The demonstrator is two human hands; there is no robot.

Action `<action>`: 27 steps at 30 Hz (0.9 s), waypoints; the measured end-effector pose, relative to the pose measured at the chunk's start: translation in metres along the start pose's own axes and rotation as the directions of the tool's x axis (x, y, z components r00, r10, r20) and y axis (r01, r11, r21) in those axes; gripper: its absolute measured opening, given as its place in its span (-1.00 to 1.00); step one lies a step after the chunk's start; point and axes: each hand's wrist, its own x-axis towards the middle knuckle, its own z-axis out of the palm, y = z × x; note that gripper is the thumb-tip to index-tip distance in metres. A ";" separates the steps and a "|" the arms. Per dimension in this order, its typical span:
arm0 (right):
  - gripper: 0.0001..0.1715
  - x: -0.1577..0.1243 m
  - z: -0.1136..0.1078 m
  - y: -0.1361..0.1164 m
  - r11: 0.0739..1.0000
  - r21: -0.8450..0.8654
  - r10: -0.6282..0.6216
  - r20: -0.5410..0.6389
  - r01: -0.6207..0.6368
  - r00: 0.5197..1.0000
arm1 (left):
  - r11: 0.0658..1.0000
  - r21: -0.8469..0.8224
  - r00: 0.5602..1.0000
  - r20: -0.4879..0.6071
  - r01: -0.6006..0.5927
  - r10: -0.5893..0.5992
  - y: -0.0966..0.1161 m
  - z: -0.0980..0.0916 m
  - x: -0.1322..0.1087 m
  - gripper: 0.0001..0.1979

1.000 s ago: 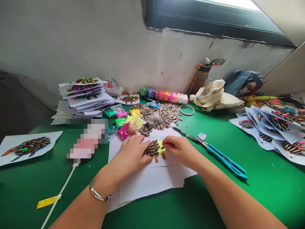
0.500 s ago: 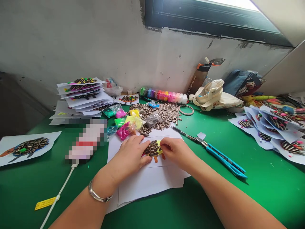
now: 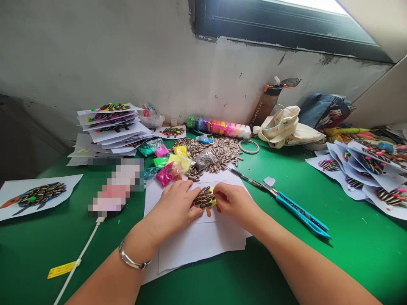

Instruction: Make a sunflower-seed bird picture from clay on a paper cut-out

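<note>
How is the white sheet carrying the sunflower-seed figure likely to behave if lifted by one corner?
Probably floppy: the white sheet looks like thin paper, so it would likely sag. The sunflower-seed figure at its middle probably weighs it down, and seeds might loosen if it bends. Pushed, it may slide over the loose sheets beneath; the left hand rests on it.

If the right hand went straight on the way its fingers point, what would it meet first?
The seed-covered figure: the right hand points left across the paper, fingertips touching its yellow edge, it seems. Beyond it, likely the left hand, whose fingers rest on the other side.
</note>
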 end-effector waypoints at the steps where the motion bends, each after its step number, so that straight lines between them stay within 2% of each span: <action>1: -0.81 0.000 0.000 0.000 1.000 -0.014 -0.001 0.005 0.001 1.000 | 1.000 -0.002 1.000 -0.003 0.001 -0.001 0.000 0.000 0.000 -0.63; 15: -0.84 -0.001 0.006 -0.004 0.997 -0.069 -0.027 0.054 0.030 0.998 | 1.000 0.014 1.000 0.021 0.013 -0.014 0.001 -0.001 -0.002 -0.65; 18: -0.87 -0.002 0.003 -0.003 0.997 -0.082 0.013 0.074 -0.007 0.997 | 1.000 0.014 1.000 0.023 0.012 -0.012 0.002 -0.002 -0.002 -0.66; 22: -0.88 -0.003 -0.006 0.000 0.989 -0.141 0.036 0.034 -0.031 0.999 | 1.000 0.015 1.000 0.025 0.018 -0.019 0.000 -0.001 -0.001 -0.62; 27: -0.78 -0.002 -0.006 0.004 0.984 -0.178 -0.004 0.075 0.018 0.997 | 1.000 0.018 1.000 0.013 0.005 -0.005 -0.001 0.001 -0.001 -0.61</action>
